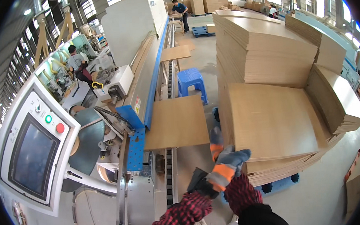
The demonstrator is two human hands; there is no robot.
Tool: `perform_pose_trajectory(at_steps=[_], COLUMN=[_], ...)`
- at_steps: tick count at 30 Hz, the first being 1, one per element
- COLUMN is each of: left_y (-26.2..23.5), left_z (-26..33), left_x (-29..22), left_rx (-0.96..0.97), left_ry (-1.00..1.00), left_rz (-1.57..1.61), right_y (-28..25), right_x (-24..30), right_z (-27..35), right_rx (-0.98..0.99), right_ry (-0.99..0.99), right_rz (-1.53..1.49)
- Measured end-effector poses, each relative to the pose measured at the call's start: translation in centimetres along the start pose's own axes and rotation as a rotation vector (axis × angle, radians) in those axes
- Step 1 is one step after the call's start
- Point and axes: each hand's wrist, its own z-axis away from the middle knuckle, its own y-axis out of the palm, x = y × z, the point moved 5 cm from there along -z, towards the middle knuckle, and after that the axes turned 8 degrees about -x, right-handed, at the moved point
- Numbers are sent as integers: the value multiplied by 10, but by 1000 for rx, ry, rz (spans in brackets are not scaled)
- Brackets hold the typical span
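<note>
Both gloved hands, left (203, 182) and right (228, 161), gripped the near corner of the top board (274, 122) on the near stack (285, 163). Risk: the board could slip and strike the machine (140, 35) on the left. A small red-yellow label (137, 104) sat on the machine; stool (191, 82) farther off.

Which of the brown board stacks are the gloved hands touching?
The low stack of flat brown boards nearest the person, at its near-left corner; the taller stacks behind it stand untouched.
</note>
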Motion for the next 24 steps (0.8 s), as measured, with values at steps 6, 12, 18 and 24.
perform_pose_trajectory(at_steps=[6,12,18,24], left_y=[-66,-165,-229,-275], left_z=[82,220,317,337], left_x=[1,69,136,223], left_rx=[152,-188,-607,-728], left_ry=[147,213,245,120], left_rz=[403,526,519,562], right_y=[-82,-211,-264,-227], right_x=[50,54,52,91], right_z=[149,200,193,174], right_rx=[104,75,178,580], right_ry=[-617,-280,266,793], right_rz=[828,418,-406,-1285])
